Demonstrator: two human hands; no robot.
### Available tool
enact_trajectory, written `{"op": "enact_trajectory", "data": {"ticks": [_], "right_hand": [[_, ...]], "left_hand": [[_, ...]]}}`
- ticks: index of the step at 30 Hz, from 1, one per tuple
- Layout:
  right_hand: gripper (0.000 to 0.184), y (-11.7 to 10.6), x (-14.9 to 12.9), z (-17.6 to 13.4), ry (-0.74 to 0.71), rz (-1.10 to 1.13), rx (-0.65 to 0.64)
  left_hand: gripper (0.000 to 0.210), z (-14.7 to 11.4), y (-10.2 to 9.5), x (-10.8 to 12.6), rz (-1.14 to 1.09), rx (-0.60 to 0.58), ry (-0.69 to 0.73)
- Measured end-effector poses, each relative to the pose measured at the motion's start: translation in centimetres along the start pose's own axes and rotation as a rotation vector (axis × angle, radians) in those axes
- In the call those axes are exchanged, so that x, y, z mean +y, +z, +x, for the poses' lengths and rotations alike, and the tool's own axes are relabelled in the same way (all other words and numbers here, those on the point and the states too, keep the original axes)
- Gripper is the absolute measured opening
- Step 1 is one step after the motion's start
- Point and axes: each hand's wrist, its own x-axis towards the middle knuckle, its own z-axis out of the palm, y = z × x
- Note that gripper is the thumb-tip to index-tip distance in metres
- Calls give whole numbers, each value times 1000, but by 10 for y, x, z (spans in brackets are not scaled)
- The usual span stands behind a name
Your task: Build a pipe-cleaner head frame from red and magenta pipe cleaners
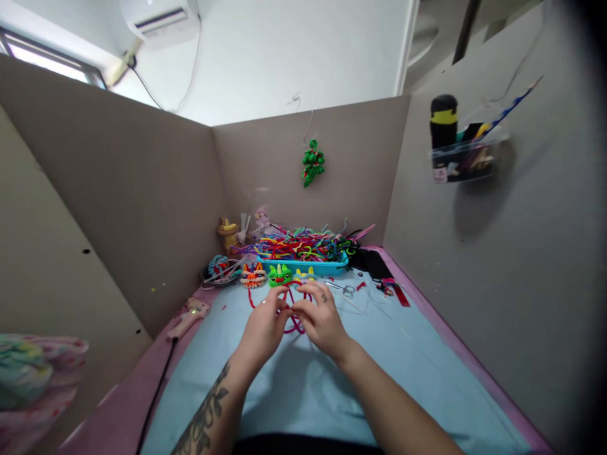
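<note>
Red pipe cleaners (294, 326), bent into loops, are pinched between my two hands above the blue cloth. My left hand (266, 319) has its thumb and fingertips closed on the left side of the loops. On the other side, my right hand (323, 317) pinches them too, and the fingertips of both hands nearly meet. One red strand hangs out to the left. Just beyond my hands stand an orange animal figure (253, 276), a green one (279, 275) and a yellow-and-blue one (304, 274), the last partly hidden by my fingers.
A blue tray (327, 268) heaped with coloured pipe cleaners stands at the back. Scissors (348, 290) lie to its front right. A glue gun (188, 319) with a black cord rests at left. Partitions enclose the table; a clear holder (462, 163) hangs on the right one.
</note>
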Motion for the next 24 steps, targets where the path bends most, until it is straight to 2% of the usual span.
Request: {"op": "enact_trajectory", "data": {"ticks": [3, 10, 14, 17, 24], "right_hand": [[19, 2, 1, -1, -19, 23, -10], [32, 0, -1, -1, -145, 43, -59], [26, 2, -2, -2, -111, 15, -62], [23, 5, -2, -2, -92, -24, -73], [18, 14, -3, -3, 69, -63, -73]], "left_hand": [[35, 0, 0, 0, 67, 4, 32], [37, 1, -2, -3, 58, -38, 54], [36, 1, 1, -5, 56, -38, 4], [34, 2, 5, -7, 135, -11, 6], [14, 1, 14, 2, 505, 118, 175]]}}
